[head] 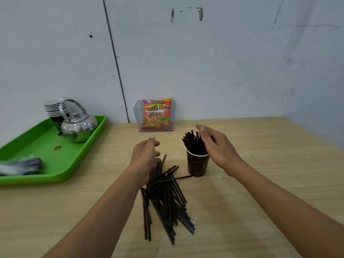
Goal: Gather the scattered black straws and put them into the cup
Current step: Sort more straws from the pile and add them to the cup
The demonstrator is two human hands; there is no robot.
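The straws [165, 200] are black; the cup [197, 164] is dark brown with pale lettering and a white rim. The tray [61, 170] is bright green, the kettle [79, 125] polished silver, the table [260, 164] light wood grain. The snack packet [156, 114] is red-orange with yellow fries printed on it.

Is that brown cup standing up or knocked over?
Standing up: the cup sits on its base on the table, mouth upward, with straws sticking out.
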